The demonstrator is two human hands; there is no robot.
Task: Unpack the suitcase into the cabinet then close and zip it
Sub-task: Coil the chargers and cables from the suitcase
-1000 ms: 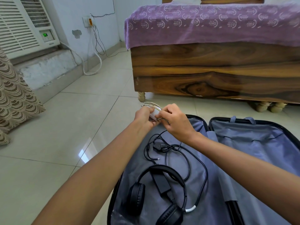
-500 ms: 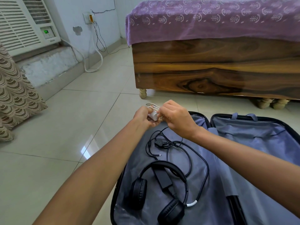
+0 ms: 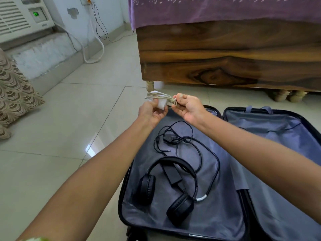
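Glossy floor tiles (image 3: pixel 52 127); polished wooden bed frame (image 3: pixel 225 54); matt grey cloth suitcase lining (image 3: pixel 217 197).

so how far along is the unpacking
Done: nothing I can confirm; no cabinet shows. In hand: the left hand grips the white charger while the right hand pinches its cable. Left: the headphones and black power adapter lie in the open suitcase, which remains unzipped.
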